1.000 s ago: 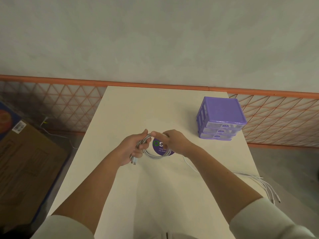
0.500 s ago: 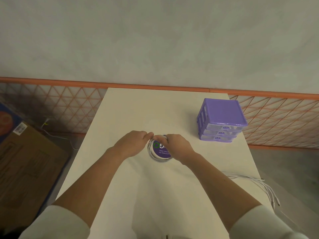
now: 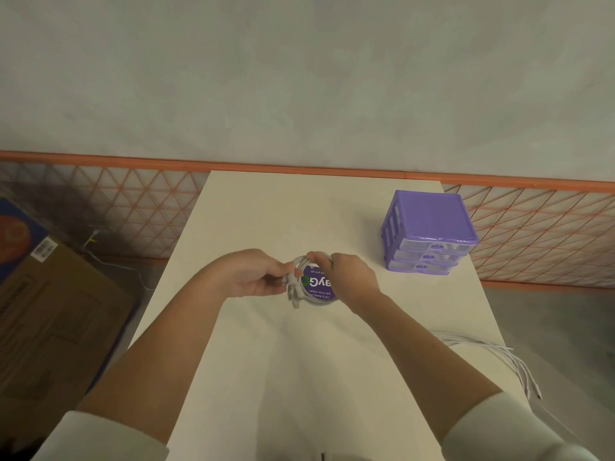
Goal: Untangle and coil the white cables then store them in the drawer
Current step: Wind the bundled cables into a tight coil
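A coiled white cable hangs in a small ring over the middle of the white table. My left hand pinches its left side, with the plug ends dangling just below the fingers. My right hand grips the ring's top right. A purple round sticker on the table shows through the loop. Other loose white cables trail over the table's right edge. The purple drawer unit stands at the far right, its three clear drawers pushed in.
A cardboard box sits on the floor to the left of the table. An orange lattice barrier runs along the wall behind the table. A thin cord lies on the floor at the left.
The hands drew close together over the sticker, then parted slightly. The coil is now tighter, and its plug ends hang out below my left fingers.
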A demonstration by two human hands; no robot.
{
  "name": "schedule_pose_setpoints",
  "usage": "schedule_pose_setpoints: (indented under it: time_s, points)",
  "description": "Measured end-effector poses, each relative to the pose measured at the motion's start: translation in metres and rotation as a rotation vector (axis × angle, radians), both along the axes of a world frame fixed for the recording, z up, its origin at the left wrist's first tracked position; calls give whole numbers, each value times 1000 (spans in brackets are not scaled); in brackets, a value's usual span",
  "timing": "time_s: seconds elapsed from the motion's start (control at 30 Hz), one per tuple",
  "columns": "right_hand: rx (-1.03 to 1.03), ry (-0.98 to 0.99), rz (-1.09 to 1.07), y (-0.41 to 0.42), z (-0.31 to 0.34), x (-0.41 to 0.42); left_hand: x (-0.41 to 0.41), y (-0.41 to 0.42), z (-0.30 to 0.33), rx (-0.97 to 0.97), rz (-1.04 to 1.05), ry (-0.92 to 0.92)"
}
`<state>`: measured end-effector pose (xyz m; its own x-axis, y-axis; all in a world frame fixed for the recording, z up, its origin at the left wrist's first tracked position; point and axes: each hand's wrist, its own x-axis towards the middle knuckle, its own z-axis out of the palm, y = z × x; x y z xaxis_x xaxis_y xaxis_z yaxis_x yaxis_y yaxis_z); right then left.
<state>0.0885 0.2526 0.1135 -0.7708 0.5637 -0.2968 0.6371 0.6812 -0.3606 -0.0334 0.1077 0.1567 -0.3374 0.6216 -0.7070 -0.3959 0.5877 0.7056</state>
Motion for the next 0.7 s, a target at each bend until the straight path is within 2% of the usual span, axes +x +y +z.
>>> schedule_pose_setpoints:
  time_s: [0.13,0.27,0.37,0.47,0.53,0.63,0.7]
  points:
    - [-11,-15,44,-1,0,5,11,-1,-12,52,157,-8]
    - [-74,58,64,-9,5,6,22,3,-20,167,360,-65]
    - [-116,120,11,-13,-1,4,26,6,-20,225,384,-33]
    - [-285,159,-60,-11,4,7,28,6,-22,174,290,169]
    - [-432,252,-162,-12,10,8,32,7,-27,147,277,345]
    - [-422,261,-151,-13,12,9,46,8,-37,139,309,510]
    - [-400,237,-127,-13,12,9,56,9,-41,46,253,696]
